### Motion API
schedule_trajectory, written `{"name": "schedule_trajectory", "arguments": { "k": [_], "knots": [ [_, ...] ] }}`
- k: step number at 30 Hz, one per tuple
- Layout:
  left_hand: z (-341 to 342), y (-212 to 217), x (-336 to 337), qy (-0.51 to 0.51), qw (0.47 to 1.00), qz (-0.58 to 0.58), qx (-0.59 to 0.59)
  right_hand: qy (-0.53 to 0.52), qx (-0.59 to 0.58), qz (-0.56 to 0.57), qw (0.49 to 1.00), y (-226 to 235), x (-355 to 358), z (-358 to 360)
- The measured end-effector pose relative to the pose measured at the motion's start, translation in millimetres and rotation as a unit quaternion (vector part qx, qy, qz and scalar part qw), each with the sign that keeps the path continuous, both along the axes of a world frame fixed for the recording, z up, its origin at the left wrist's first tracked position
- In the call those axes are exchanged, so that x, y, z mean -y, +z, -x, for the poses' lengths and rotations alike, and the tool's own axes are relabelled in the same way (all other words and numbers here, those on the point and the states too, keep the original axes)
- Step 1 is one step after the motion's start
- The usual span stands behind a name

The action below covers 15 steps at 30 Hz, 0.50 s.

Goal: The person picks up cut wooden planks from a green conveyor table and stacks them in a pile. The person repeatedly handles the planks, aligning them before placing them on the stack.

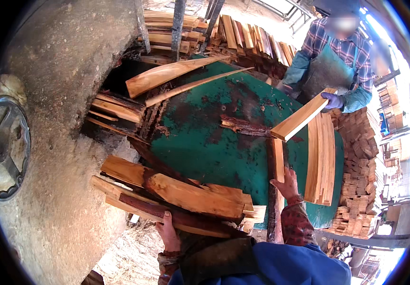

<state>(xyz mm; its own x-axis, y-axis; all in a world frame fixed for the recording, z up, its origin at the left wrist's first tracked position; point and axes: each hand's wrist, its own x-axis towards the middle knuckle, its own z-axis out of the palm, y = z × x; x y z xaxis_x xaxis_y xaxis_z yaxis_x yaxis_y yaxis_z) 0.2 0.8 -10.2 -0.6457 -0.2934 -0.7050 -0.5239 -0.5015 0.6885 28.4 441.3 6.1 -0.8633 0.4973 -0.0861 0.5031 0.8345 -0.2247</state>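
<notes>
- Blue cloth (286, 259), smooth and rounded, covers the wearer nearest the lower edge.
- At near left, the left hand (168, 233) sets its thumb on a bark-edged slab (155, 209), dark and rough along its side; its other fingers are mostly hidden, so I cannot tell whether they grip.
- Just beyond lie thick, slightly curved slabs (195, 192), orange-brown, with smooth sawn faces.
- Further right, the right hand (288, 185) has thumb and fingers parted, touching a narrow plank (278, 159) of pale wood with a ragged dark bark edge.
- Green tabletop (200, 142), scuffed and smeared with dark grime, spreads beyond both hands.
- A splintery bark strip (245, 125) lies mid-table; at right, long pale boards (320, 161) sit side by side.
- Far right, a co-worker's gloved hand (332, 100) grips a straight, smooth board (302, 115).
- Far left, a broad tapering slab (167, 77) lies near a slender strip (193, 87).
- Farthest, rough-cut timber (238, 35) is piled behind grey metal posts (178, 28).
</notes>
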Motion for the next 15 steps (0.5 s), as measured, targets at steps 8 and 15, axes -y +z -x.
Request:
{"name": "schedule_trajectory", "arguments": {
  "k": [8, 15],
  "knots": [
    [-0.8, -5.3, 1.4, -0.014, 0.997, 0.049, 0.058, 0.006, -0.006, 0.058, 0.998, 11.0, 11.5, 18.6],
    [-8.7, -20.4, 7.6, -0.034, 0.998, 0.046, 0.033, 0.091, 0.02, 0.179, 0.979, 41.0, 79.5, 49.9]
  ]
}}
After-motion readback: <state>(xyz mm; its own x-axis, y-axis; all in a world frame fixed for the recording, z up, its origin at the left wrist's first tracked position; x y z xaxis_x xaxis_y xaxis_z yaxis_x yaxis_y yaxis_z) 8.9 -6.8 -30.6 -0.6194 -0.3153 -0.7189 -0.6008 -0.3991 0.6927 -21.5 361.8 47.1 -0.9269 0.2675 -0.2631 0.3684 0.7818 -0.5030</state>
